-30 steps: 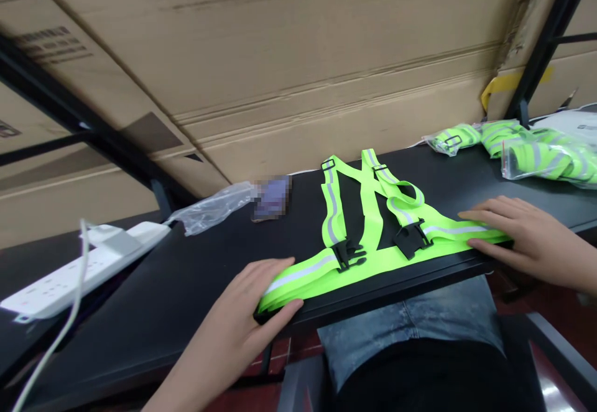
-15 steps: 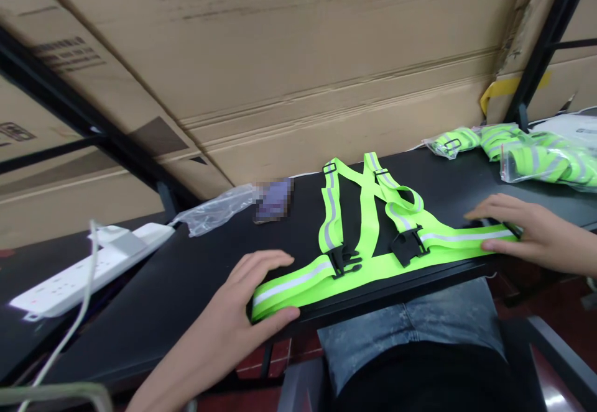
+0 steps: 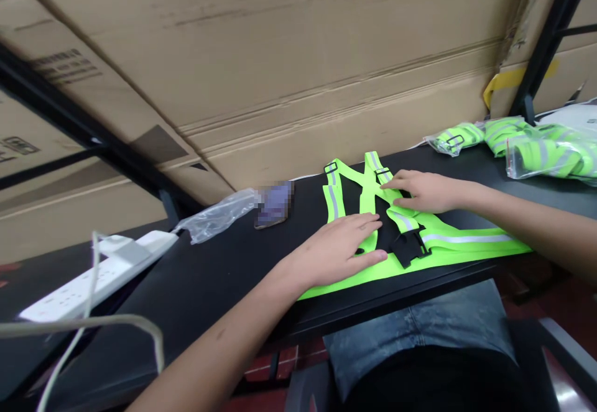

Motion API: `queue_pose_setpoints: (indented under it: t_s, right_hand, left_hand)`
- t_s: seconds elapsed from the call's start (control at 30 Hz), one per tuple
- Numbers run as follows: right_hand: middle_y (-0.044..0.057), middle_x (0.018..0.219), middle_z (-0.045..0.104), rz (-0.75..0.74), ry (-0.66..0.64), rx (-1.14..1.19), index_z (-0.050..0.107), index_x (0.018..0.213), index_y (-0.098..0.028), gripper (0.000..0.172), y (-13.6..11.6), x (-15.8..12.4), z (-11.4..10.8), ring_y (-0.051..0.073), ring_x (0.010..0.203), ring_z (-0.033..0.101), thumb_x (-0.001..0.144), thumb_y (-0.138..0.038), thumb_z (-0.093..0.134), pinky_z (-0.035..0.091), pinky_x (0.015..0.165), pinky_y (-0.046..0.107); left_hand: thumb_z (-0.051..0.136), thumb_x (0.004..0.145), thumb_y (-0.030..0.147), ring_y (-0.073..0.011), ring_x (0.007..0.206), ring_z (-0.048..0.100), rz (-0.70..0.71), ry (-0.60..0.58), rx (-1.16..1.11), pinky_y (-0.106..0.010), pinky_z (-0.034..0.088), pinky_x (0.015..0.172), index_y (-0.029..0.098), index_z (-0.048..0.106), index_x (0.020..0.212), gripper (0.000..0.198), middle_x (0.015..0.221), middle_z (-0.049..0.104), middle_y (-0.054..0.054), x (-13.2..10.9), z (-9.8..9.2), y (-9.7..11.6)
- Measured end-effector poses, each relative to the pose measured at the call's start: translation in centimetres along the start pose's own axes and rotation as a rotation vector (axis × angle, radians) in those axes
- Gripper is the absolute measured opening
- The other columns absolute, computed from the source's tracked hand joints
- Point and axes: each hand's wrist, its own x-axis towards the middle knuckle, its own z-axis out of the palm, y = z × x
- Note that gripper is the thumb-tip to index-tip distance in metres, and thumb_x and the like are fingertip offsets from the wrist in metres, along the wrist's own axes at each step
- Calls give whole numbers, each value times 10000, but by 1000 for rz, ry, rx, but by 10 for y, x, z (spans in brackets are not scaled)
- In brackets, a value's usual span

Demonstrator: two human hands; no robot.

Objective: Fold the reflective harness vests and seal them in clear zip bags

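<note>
A neon-green reflective vest (image 3: 466, 241) made of elastic straps with grey stripes lies flat on the black table, its shoulder straps crossing toward the back. My left hand (image 3: 342, 247) rests over the vest's left side, fingers stretched out, covering most of one buckle. My right hand (image 3: 422, 191) is at the right shoulder strap, thumb and fingers apart around the strap's loop; I cannot tell whether it grips it. Between the hands and the waistband shows a black plastic buckle (image 3: 410, 247), undone. A black slider (image 3: 331, 168) sits on the left shoulder strap.
Several bagged green vests (image 3: 555, 151) lie at the back right. A clear plastic bag (image 3: 224, 213) and a blurred phone-like object (image 3: 275, 204) are left of the vest. A white power strip (image 3: 97, 281) with cables lies far left. Cardboard boxes (image 3: 326, 58) wall off the back.
Both hands have left the waistband's ends and moved inward over the vest: the left onto the left buckle area, the right up to the right shoulder strap.
</note>
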Motion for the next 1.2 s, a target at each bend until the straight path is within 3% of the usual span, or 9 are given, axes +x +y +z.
queue_pose_setpoints:
  t_s: [0.1,0.2,0.33,0.5,0.67,0.8,0.9,1.0,1.2]
  right_hand:
    - [154,1075,659,306,23,66,584,1275,-157,602,-1,-3,-4,272,844,640,831,-562,620,480,748,376]
    - [128,787,650,510,-20,232,662,913,-133,618,-4,-1,-10,248,685,598,813,-729,531,434,625,357]
    - [96,686,602,651,19,594,621,790,-159,486,-9,10,-9,178,573,506,901,-587,418,373,506,309]
    - [100,789,616,682,10,576,596,765,-157,263,-19,25,-1,139,560,472,797,-418,588,355,477,288]
    - [95,709,591,728,105,566,614,838,-138,320,-25,35,4,165,582,496,880,-420,470,374,521,305]
    - [77,654,560,834,122,737,612,832,-142,544,-30,38,1,153,535,451,970,-503,230,352,500,304]
    - [22,600,491,864,133,708,598,822,-155,526,-33,42,0,143,517,424,899,-644,420,352,488,302]
    - [-3,596,495,829,152,617,587,794,-159,356,-34,47,3,141,542,461,731,-467,755,387,498,293]
    - [5,606,540,821,259,753,590,835,-152,135,-32,54,6,143,542,524,798,-201,710,423,483,276]
  left_hand:
    - [447,984,531,-277,1296,538,-22,11,-8,-442,423,1090,192,531,1388,535,1419,572,-109,-9,-4,-2]
    - [441,990,516,-275,1279,539,-49,38,1,-442,428,1081,184,486,1419,545,1417,559,-121,-14,-3,-3]
    - [425,991,536,-278,1352,469,-39,70,1,-455,376,1131,178,466,1432,570,1454,523,-129,-14,6,-5]
    - [402,1000,540,-265,1393,419,-25,106,7,-450,327,1167,162,471,1423,572,1476,501,-129,-12,15,-6]
    - [402,1001,538,-262,1394,412,-25,118,15,-442,323,1164,162,470,1422,569,1477,499,-126,-13,19,-8]
    - [384,1009,534,-260,1403,397,-29,111,36,-441,308,1173,149,469,1425,573,1494,480,-127,-12,21,-10]
    - [379,1009,538,-265,1401,398,-29,112,49,-446,306,1172,148,467,1429,580,1494,479,-127,-11,22,-9]
    - [410,998,535,-270,1387,413,-33,114,51,-443,321,1162,138,476,1420,583,1477,497,-132,-11,21,-8]
    - [464,986,505,-267,1356,455,-23,148,8,-441,349,1141,144,499,1389,542,1434,544,-127,-14,19,-5]
